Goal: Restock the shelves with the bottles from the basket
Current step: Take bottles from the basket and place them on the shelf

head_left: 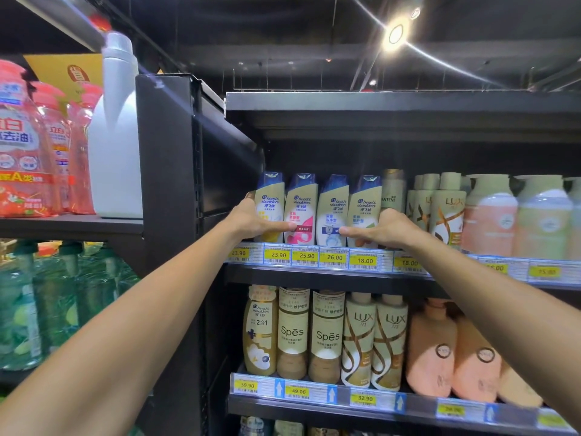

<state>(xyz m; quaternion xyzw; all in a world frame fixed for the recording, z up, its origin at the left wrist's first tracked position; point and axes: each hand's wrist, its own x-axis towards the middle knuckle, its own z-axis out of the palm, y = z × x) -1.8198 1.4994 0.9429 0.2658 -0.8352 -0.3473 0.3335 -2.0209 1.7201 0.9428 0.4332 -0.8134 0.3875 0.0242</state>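
On the upper black metal shelf [314,268], four white-and-gold plastic shampoo bottles with blue caps [317,210] stand in a row. Our left hand [251,220] grips the leftmost, our right hand [382,229] the rightmost; we should square them gently, labels forward.

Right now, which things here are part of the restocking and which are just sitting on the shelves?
In the job:
left hand on the Head & Shoulders bottles
right hand on the same row

Just shelved:
Pantene bottle
Lux bottles
Spes bottles
white jug
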